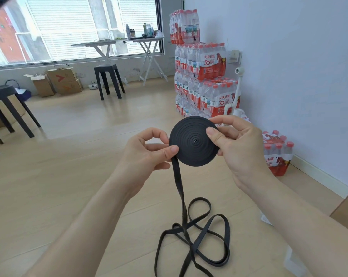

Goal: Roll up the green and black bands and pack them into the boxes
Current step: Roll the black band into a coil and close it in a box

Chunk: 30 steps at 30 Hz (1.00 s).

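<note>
A black stool [7,104] and cardboard boxes [61,80] stand far left. In mid-air, the left hand [145,152] pinches the black band's coil [193,142] where the loose tail [199,236] drops in tangled loops to the wooden floor [69,176]. The right hand [239,148] clasps the coil's rim. Bottled-water packs [205,82] are stacked behind.

The brand 农夫山泉 is being shown in white characters on the red wrap of a stacked water pack [210,60] by the right edge of the floor [79,160], with a large "30" and 周年 beneath. The same wording is being repeated on a lower pack [227,100]. On a separate pack [277,162] nearer along that edge, only 山泉 and 年 are being left readable. A red arrowhead mark is being displayed on a cardboard box [62,76] at the far edge.
</note>
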Motion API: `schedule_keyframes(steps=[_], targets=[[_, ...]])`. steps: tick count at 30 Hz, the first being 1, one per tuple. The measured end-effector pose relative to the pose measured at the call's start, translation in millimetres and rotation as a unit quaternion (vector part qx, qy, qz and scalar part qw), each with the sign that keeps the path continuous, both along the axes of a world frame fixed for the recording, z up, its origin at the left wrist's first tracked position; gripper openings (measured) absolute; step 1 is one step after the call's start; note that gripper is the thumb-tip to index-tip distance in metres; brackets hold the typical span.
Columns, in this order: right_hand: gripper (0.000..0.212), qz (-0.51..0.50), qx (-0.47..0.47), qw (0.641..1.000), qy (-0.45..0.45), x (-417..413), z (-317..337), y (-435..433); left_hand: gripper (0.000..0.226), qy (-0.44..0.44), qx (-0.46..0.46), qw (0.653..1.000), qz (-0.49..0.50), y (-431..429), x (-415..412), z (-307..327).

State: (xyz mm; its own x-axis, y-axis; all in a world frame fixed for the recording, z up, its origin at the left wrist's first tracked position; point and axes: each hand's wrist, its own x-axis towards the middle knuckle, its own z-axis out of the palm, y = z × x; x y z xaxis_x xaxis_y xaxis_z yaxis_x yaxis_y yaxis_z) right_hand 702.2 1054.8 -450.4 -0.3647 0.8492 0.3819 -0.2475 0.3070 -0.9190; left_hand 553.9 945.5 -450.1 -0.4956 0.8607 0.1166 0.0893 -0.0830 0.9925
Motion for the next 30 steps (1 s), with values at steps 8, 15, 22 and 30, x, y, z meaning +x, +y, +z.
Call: schedule_keyframes(steps=[8, 15, 22, 30], targets=[[0.009, 0.056, 0.071, 0.980, -0.180, 9, 2, 11, 0.020, 0.196, -0.046, 0.978, 0.046, -7, -8, 4], [0.022, 0.087, 0.216, 0.926, -0.299, 2, -3, 1, 0.024, 0.335, -0.093, 0.938, 0.003, -5, -2, 0], [0.022, 0.104, 0.235, 0.911, -0.323, -1, -7, 0, 0.025, 0.338, -0.080, 0.937, 0.030, -6, -5, 1], [0.025, 0.071, 0.129, 0.973, -0.177, -2, -1, 1, 0.013, 0.196, -0.028, 0.980, 0.034, -6, -16, 4]])
